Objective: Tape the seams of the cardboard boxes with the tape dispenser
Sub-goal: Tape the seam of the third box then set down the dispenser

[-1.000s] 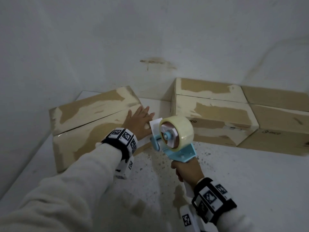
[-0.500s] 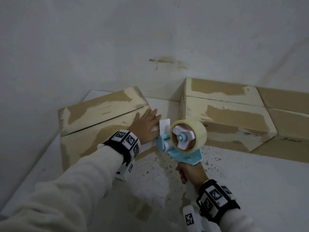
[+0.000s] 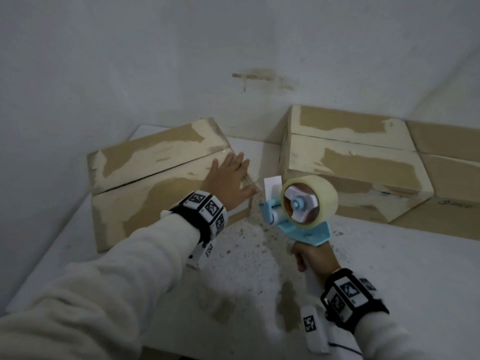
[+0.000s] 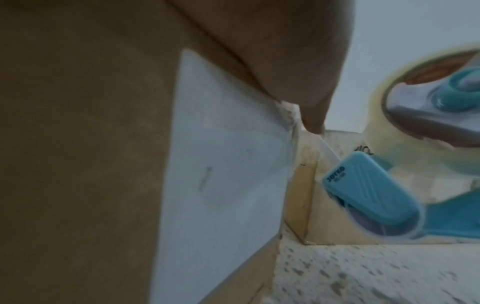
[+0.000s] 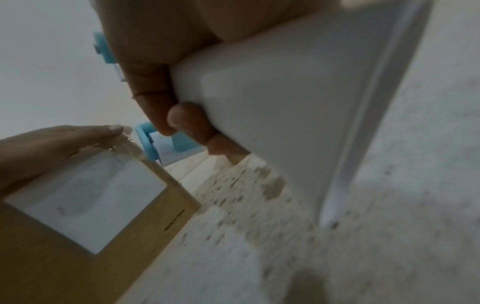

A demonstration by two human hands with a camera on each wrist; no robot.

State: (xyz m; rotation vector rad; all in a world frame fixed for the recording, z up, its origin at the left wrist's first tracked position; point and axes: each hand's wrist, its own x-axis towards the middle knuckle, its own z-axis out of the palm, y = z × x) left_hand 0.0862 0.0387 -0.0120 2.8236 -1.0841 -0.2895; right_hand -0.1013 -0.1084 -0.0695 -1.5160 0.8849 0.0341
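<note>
**Left hand flat on the box, right hand gripping the tape dispenser**

Head view: the left hand (image 3: 230, 181) lies flat on the right end of the near cardboard box (image 3: 145, 193), its fingers (image 3: 235, 162) straight and close together, pointing toward the box's middle seam. The right hand (image 3: 315, 258) curls round the handle of the blue tape dispenser (image 3: 298, 211), held upright just beside that box's right end, above the speckled white bench (image 3: 389, 268). Its clear tape roll (image 3: 315, 197) faces the camera. More cardboard boxes (image 3: 358, 165) stand along the wall on the right.

Left wrist view: a white label (image 4: 228, 160) sits on the box's side. A fingertip touches the box's top corner, and a thin strand of tape (image 4: 330, 150) runs from there to the dispenser's blue guard (image 4: 369, 191).

Right wrist view: the right hand's fingers (image 5: 182, 119) wrap the white handle (image 5: 272, 102); the left hand's straight fingers press glossy tape (image 5: 127, 146) on the box edge above the label.
</note>
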